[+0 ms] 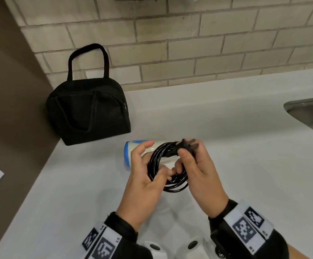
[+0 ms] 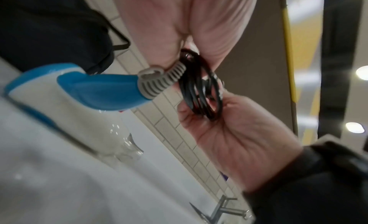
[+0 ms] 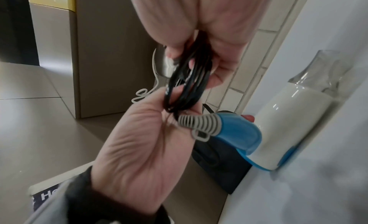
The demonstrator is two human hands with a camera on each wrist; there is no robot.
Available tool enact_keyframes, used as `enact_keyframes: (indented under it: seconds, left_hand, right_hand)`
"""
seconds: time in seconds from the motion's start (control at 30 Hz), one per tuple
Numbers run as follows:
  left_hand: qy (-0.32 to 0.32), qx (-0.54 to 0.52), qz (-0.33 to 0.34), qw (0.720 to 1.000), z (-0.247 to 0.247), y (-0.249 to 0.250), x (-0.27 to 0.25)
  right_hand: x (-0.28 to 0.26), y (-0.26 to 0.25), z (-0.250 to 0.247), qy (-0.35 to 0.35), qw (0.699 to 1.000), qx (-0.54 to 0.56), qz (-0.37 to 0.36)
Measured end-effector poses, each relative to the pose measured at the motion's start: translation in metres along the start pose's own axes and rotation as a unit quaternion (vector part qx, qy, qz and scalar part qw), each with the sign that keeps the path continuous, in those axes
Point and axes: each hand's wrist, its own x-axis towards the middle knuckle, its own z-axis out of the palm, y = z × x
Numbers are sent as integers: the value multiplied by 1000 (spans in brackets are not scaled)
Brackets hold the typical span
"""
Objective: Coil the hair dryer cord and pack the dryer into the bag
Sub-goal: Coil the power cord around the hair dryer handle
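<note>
Left hand [image 1: 142,176]: lower centre of frame, fingers curled, grip on cord [image 1: 163,165] coil. Right hand [image 1: 198,171]: just right of it, thumb and fingers pinching same coil near plug [image 1: 187,143].

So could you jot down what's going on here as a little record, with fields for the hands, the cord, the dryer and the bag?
left hand: left hand grips one side of the coil
right hand: right hand pinches the black two-pin plug against the coil
cord: glossy black power cord, wound in a round coil, held above the counter
dryer: white and blue plastic hair dryer, lying on the pale grey counter
bag: black fabric handbag with loop handles, upright beside the tiled wall, apparently zipped
sink: steel sink at right edge
</note>
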Motion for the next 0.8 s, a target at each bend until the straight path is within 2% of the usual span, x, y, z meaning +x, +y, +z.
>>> enact_keyframes:
  seconds: [0.13, 0.23, 0.37, 0.5, 0.63, 0.8]
  left_hand:
    - [-20, 9, 1, 1000, -3, -3, 0]
    - [-26, 51, 23, 998, -7, -10, 0]
    - [11, 112, 52, 992, -8, -16, 0]
    - [48, 141, 54, 987, -2, -18, 3]
    - [47, 162, 60, 984, 1, -20, 5]
    - [38, 190, 51, 980, -1, -18, 4]
  right_hand:
    - [4, -6, 3, 30, 999, 31, 11]
    - [5, -8, 4, 22, 998, 44, 28]
    - [5, -9, 4, 18, 997, 56, 45]
    - [6, -10, 3, 26, 998, 49, 33]
    - [5, -5, 0, 32, 999, -8, -36]
    - [6, -17, -4, -47, 974, -164, -149]
